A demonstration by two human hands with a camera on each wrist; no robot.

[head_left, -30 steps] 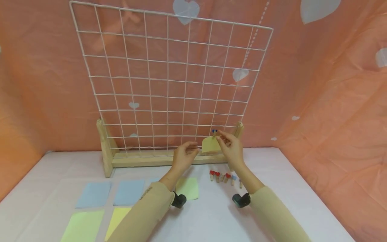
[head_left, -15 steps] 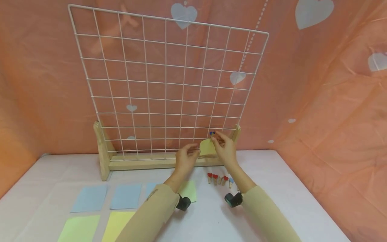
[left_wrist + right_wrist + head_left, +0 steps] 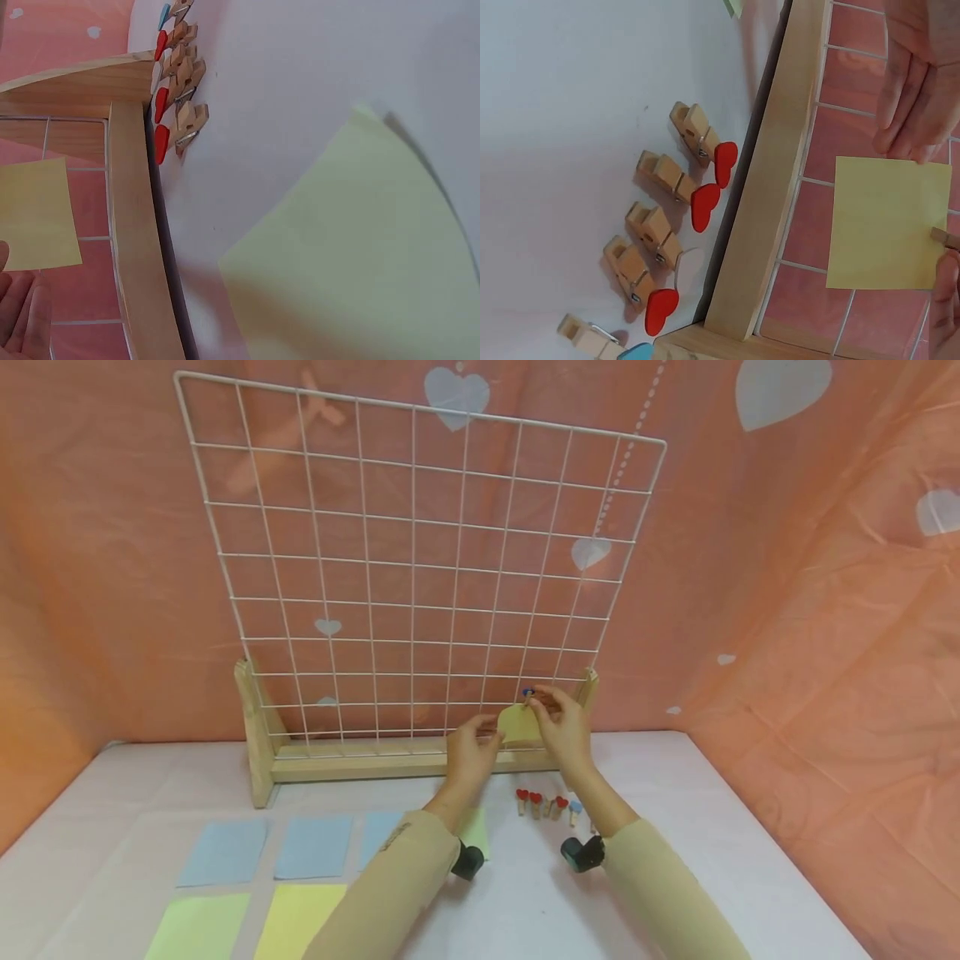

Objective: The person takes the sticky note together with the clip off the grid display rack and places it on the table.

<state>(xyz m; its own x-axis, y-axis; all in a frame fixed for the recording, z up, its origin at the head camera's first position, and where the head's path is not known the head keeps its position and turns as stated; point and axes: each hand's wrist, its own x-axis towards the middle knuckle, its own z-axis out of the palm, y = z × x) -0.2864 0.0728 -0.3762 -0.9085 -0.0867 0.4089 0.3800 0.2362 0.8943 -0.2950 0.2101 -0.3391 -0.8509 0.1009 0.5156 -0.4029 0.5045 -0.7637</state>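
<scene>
My right hand (image 3: 564, 727) pinches a small wooden clothespin (image 3: 945, 238) with a blue top, low on the right part of the white wire grid (image 3: 412, 562). The clothespin sits at the top edge of a yellow sticky note (image 3: 889, 225), which hangs in front of the grid. At the note's left edge is my left hand (image 3: 471, 752), its thumb over the paper and its fingers beside it, pinching that edge. In the left wrist view, only part of the left hand (image 3: 22, 315) shows, at the lower left.
A wooden base (image 3: 360, 768) carries the grid. In front lie several heart-topped clothespins (image 3: 536, 803) in a row. Blue sheets (image 3: 222, 852), a green sheet (image 3: 198, 927) and a yellow sheet (image 3: 300, 918) lie on the left. Another green sheet (image 3: 367, 247) is partly behind the left arm.
My left hand has moved right to the note's edge. The right hand stays at the clothespin and note. The head view has shifted slightly.
</scene>
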